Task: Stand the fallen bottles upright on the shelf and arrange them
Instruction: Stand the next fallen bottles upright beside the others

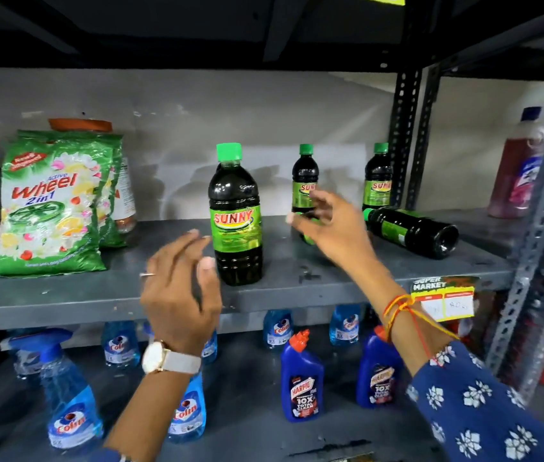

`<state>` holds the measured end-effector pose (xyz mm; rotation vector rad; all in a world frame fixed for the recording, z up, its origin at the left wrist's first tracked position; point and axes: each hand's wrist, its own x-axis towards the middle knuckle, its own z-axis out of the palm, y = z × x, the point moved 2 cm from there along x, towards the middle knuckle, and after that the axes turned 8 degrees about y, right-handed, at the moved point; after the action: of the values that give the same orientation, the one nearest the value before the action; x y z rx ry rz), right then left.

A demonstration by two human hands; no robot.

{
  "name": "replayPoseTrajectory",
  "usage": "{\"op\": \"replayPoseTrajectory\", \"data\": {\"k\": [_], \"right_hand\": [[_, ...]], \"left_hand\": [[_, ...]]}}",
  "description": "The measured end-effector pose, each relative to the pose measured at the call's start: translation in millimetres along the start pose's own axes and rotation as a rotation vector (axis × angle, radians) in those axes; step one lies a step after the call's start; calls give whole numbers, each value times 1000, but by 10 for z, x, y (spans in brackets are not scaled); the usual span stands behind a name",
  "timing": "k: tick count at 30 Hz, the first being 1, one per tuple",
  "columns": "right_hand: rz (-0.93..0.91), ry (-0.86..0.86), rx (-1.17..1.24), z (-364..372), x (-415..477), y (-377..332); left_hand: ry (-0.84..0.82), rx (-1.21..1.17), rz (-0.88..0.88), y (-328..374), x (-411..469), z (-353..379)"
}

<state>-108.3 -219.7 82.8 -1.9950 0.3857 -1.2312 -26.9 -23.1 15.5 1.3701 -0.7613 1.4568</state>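
Bare shelf (pixel 150 241) lies open between the detergent packs (pixel 53 201) and the front upright bottle (pixel 235 216), while to the right two standing bottles (pixel 304 176) at the back and a fallen bottle (pixel 412 231) crowd the corner beside the steel upright (pixel 404 135).

three dark green-capped bottles (pixel 235 215) upright, fallen bottle (pixel 412 230) sideways

I am looking at a matt grey painted metal shelf (pixel 63 295), scuffed in places, held by perforated steel uprights (pixel 404 135). The dark Sunny bottle (pixel 235 215) near my left hand (pixel 177 295) is shining as glossy clear plastic with a smooth green plastic cap and slick printed label, and the Wheel detergent pouch (pixel 50 201) is glinting as crinkled plastic film. I am wearing a smooth pale watch strap (pixel 182 363), thread bands on my right wrist (pixel 400 308) and a printed blue cloth sleeve (pixel 484 405).
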Motion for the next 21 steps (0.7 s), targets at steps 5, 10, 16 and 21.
{"op": "replayPoseTrajectory", "data": {"k": [5,10,16,21], "right_hand": [[28,47,-323,-413,560,77],[111,-110,-463,-433,740,218],[83,-212,-633,-212,691,332],[210,-330,-779,-36,636,391]], "left_hand": [[-281,-94,171,857,-150,499],[-543,179,40,998,-270,951],[-516,380,-30,971,-378,1043],[-495,397,-40,961,-408,1060]]}}
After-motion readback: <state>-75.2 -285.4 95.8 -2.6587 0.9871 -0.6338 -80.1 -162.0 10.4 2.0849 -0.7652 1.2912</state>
